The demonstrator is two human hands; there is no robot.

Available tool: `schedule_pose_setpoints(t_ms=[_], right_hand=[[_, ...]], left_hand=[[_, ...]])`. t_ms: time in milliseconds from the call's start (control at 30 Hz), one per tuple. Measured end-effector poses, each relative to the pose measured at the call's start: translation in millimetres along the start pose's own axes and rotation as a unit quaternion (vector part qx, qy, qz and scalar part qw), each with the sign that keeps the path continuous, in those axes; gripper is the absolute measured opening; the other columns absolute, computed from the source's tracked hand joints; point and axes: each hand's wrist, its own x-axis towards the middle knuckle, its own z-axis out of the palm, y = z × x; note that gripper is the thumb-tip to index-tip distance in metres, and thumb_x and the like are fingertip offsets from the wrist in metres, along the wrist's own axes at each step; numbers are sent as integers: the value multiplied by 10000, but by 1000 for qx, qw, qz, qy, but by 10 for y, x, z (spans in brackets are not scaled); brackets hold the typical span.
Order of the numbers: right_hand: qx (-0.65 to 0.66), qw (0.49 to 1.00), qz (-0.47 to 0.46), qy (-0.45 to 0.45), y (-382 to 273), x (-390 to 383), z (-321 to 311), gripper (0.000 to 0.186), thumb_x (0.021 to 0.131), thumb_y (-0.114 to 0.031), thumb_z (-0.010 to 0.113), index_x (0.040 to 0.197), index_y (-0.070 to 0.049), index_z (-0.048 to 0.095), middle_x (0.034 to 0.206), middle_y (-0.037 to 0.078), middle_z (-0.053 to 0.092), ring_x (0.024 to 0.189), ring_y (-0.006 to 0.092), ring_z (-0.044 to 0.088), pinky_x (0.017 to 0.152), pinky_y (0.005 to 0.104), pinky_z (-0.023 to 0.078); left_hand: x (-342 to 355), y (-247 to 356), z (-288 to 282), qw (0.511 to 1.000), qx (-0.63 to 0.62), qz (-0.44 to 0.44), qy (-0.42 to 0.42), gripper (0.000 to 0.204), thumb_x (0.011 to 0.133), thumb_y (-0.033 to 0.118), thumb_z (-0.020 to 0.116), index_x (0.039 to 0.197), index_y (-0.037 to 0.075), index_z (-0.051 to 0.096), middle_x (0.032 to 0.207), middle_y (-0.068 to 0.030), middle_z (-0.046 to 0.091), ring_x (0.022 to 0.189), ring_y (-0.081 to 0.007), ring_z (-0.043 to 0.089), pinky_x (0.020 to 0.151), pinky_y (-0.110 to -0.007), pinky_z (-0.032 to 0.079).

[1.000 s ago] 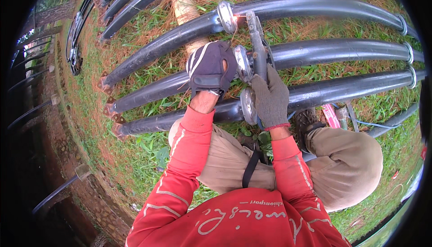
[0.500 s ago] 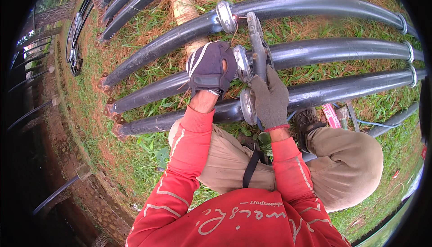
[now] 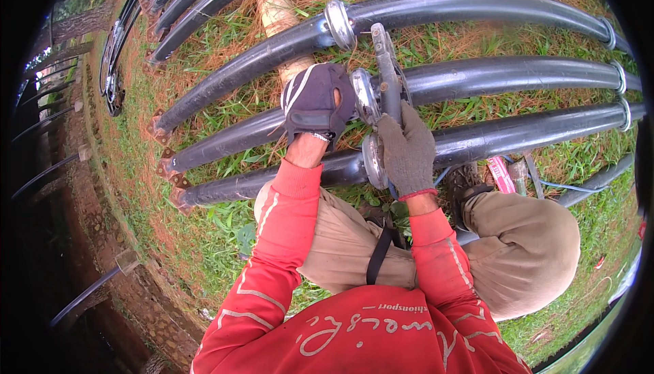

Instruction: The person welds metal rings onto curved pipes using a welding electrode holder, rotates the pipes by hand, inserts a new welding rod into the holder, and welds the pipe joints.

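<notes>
My right hand (image 3: 407, 146), in a grey knit glove, is closed round the handle of a grey welding electrode holder (image 3: 389, 78). Its narrow jaw points away from me, just below the metal ring (image 3: 339, 25) on the far black pole (image 3: 449, 7). My left hand (image 3: 317, 100), in a dark fingerless glove, is curled over the middle black pole (image 3: 235, 139); its fingertips are hidden. Beside it sits that pole's ring (image 3: 365, 95). A similar ring (image 3: 374, 159) circles the near black pole (image 3: 504, 139), close by my right wrist.
A log (image 3: 278, 11) lies under the poles. More black poles (image 3: 204, 13) lie at the far left, with rusty end plates (image 3: 163, 163) on the nearer ones. A red and white packet (image 3: 502, 175) and a blue cable (image 3: 572, 187) lie by my foot.
The glowing tip of a thin rod at the far pole's ring is no longer seen. The electrode holder stays in my right hand, almost in place; my left hand has barely shifted.
</notes>
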Motion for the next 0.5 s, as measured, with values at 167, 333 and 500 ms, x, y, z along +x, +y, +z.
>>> schedule_pose_setpoints(t_ms=[167, 333, 500], right_hand=[[-54, 998, 3, -8, -107, -7, -17, 497, 1005, -405, 692, 1328, -27, 703, 1033, 282, 765, 991, 479, 750, 881, 550, 558], [-97, 995, 2, -6, -63, 16, -2, 679, 1018, -444, 679, 1482, 50, 624, 1173, 338, 756, 1110, 516, 733, 966, 557, 561], [-109, 994, 1, -2, -41, 26, 24, 714, 1021, -454, 678, 1497, 73, 609, 1225, 350, 746, 1158, 523, 720, 1005, 560, 551]], left_hand=[[54, -50, 47, 1000, -6, -16, -4, 258, 964, 286, 700, 972, 69, 839, 923, -229, 778, 846, -454, 753, 763, -532, 589], [60, -41, 61, 999, -1, -31, -10, 254, 965, 292, 705, 973, 79, 843, 920, -226, 781, 847, -454, 755, 759, -537, 587], [46, -97, 99, 1000, 0, -10, 5, 271, 967, 306, 700, 977, 78, 846, 908, -224, 779, 835, -454, 754, 751, -539, 586]])
